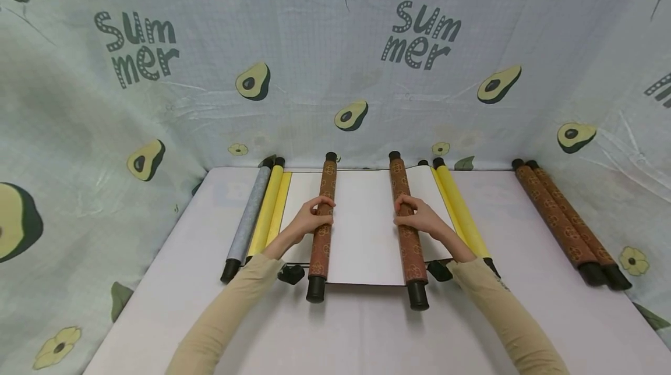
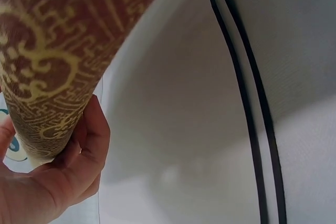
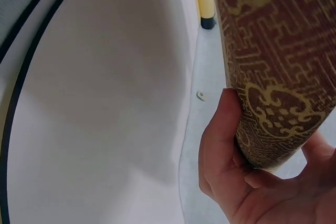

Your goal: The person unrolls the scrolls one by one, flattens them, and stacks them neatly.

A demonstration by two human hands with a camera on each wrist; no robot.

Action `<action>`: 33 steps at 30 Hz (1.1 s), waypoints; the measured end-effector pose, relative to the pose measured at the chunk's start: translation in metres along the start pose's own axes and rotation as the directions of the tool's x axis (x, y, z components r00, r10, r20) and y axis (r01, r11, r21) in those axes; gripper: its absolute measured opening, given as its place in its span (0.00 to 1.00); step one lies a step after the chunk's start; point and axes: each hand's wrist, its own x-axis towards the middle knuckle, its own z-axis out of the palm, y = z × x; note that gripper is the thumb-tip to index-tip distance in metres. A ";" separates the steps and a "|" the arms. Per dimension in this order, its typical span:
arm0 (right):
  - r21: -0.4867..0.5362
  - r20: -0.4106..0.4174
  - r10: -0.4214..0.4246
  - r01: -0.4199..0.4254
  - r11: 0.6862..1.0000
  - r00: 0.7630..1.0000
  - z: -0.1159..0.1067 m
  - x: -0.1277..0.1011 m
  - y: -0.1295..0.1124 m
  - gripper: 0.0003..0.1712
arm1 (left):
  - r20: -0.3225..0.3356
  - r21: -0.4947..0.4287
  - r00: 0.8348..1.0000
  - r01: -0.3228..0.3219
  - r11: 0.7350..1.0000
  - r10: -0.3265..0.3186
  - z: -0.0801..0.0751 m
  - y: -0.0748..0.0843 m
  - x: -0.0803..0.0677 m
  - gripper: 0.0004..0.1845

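A pale tabletop fronts an avocado-print cloth backdrop. At its middle lies a white paper scroll sheet, spread between two brown patterned rolls. The left hand curls its fingers round the left brown patterned roll; the right hand grips the right brown patterned roll. Yellow rolled scrolls lie just outside; two more brown scrolls lie far right.

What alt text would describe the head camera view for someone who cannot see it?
A person's left hand and right hand each grip a brown patterned roll of a scroll, white paper spread between them. Yellow rolls and other scrolls lie alongside on a white table.
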 end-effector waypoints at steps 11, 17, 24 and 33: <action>-0.037 0.011 -0.027 0.027 0.999 1.000 -0.008 -0.002 0.003 0.15 | -0.004 0.046 0.998 -0.059 0.997 0.059 0.001 -0.007 0.000 0.19; -0.022 0.009 0.000 0.000 1.000 1.000 -0.015 -0.004 0.004 0.15 | 0.010 0.008 0.999 -0.035 0.999 0.035 -0.005 -0.008 -0.001 0.19; -0.053 0.003 -0.020 0.020 0.998 1.000 -0.019 -0.008 0.005 0.13 | 0.008 0.001 1.000 -0.010 1.000 0.010 -0.012 -0.010 -0.001 0.19; -0.082 -0.009 -0.030 0.029 0.996 1.000 -0.022 -0.009 0.004 0.13 | -0.006 0.053 1.000 -0.013 0.998 0.013 -0.013 -0.005 -0.001 0.18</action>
